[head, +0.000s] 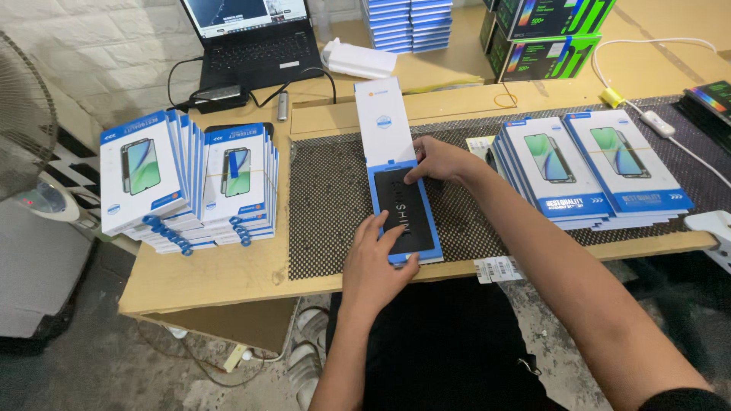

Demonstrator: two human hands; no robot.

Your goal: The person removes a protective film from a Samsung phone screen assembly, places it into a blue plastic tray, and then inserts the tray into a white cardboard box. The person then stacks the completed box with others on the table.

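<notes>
Head view, open blue phone-screen box [403, 213] lying on the perforated black mat [327, 213], left hand [375, 266] flat on its near end, fingers spread, right hand [440, 161] pressing its far end, hands apart, neither clamped, stacked blue-white boxes [190, 183] left of mat, laptop [255, 42] beyond.

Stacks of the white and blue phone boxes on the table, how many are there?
4: two stacks left of the mat, two on its right side. More boxes at the back may be similar.
</notes>
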